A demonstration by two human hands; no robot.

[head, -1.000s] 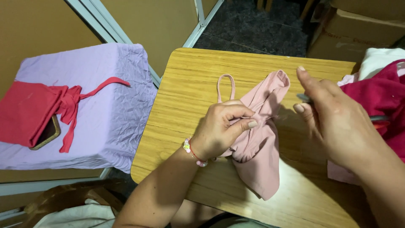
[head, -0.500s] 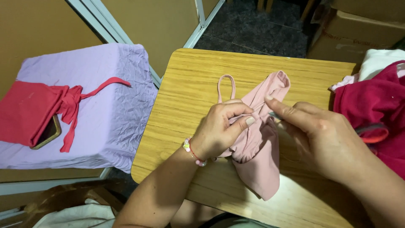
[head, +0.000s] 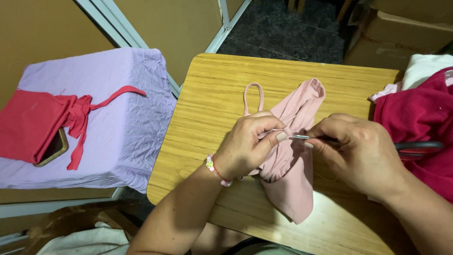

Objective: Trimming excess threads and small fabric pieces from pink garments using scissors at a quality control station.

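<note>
1. A person's left hand (head: 247, 144) pinches a fold of a pink garment (head: 290, 163) lying mid-way across a wooden bench (head: 212, 89), fingers closed on the cloth
2. The right hand (head: 358, 156) is clamped on a slim metal tool (head: 302, 137), its tip meeting the pinched fold; dark handles (head: 417, 147) show behind the hand
3. Done well, the fold stays taut and the tip works only at the seam, clear of the left fingertips
4. Whether the tool is scissors or a seam ripper is hard to tell; its middle is hidden by the hand
5. A red garment pile (head: 420, 127) is cut off at the right edge
</note>
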